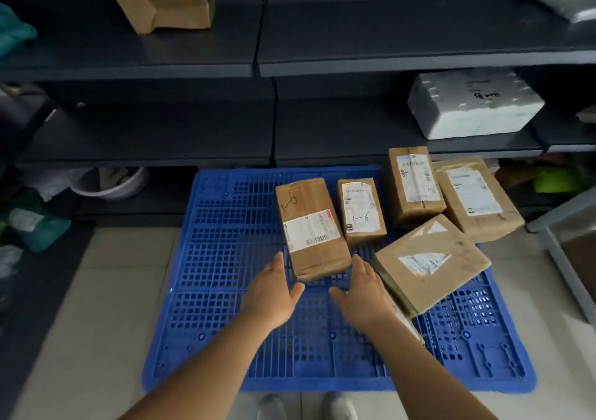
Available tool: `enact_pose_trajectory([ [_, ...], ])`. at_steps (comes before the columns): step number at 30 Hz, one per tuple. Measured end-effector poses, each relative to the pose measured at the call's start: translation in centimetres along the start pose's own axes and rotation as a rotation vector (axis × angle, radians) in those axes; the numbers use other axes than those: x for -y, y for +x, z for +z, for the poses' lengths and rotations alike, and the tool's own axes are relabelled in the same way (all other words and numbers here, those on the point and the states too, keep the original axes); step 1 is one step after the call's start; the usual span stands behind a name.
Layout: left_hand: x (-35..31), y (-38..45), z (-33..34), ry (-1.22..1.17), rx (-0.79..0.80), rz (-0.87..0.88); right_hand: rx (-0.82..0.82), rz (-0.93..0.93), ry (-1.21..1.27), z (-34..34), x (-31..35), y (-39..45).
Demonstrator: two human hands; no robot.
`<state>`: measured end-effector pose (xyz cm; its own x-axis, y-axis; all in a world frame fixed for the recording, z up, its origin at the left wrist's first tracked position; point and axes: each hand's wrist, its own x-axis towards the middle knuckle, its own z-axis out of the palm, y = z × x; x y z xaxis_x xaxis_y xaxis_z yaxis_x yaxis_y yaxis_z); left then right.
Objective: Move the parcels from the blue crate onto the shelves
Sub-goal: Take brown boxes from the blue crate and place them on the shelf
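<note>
**A:** Both hands are out over the blue crate [225, 258], fingers straight and spread, holding nothing. The left hand [274, 293] sits just off the near left corner of the nearest parcel [311, 227], the right hand [361, 293] off its near right corner. I cannot tell whether either fingertip touches the cardboard.

**B:** So that parcel looks like the one about to be lifted. Where are the others?

**A:** All toward the crate's far right corner. A small parcel [361, 213] stands just beside the nearest one. A tall parcel [414, 185] is at the far edge, a wide parcel [475, 198] overhangs the right edge, and a tilted parcel [429, 263] leans nearer the front, close to the right wrist.

**B:** What could go wrong?

**A:** The nearest parcel is long, and the hands are at its near end only. Gripped there, the far end could sag and the smooth tape could slip from the palms. A hold along both long sides seems safer.

**B:** And the neighbours?

**A:** The right forearm passes right by the tilted parcel; a careless sweep could knock it flat or push it against the small one. The wide parcel at the edge might tip to the floor if jostled.

**B:** And the shelves?

**A:** The shelves [145, 135] stand behind the crate. The lower shelf is overhung by the one above, so a parcel raised too high may catch that front lip. The white foam box [474, 105] already fills part of the right bay.
</note>
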<state>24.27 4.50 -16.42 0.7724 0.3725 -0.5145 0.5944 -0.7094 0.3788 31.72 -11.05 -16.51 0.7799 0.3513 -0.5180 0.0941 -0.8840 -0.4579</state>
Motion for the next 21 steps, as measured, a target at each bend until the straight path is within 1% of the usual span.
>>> enact_pose_trajectory([
  [3,-0.3,2.7,1.7,-0.119,0.029,-0.076,0.049,0.032,0.023,0.9,-0.8,3.2],
  [6,-0.8,4.8,3.1,-0.217,0.019,-0.150,0.100,0.050,0.039,1.7,-1.4,5.8],
  [10,-0.9,7.1,4.4,-0.365,-0.013,-0.209,0.095,0.052,0.121,2.7,-2.0,8.3],
  [15,-0.2,8.1,5.4,-0.487,-0.044,-0.264,0.097,0.058,0.177,3.5,-1.8,9.0],
  [21,0.9,6.1,5.4,-0.639,-0.144,-0.295,0.117,-0.005,0.181,3.7,-0.9,7.8],
])
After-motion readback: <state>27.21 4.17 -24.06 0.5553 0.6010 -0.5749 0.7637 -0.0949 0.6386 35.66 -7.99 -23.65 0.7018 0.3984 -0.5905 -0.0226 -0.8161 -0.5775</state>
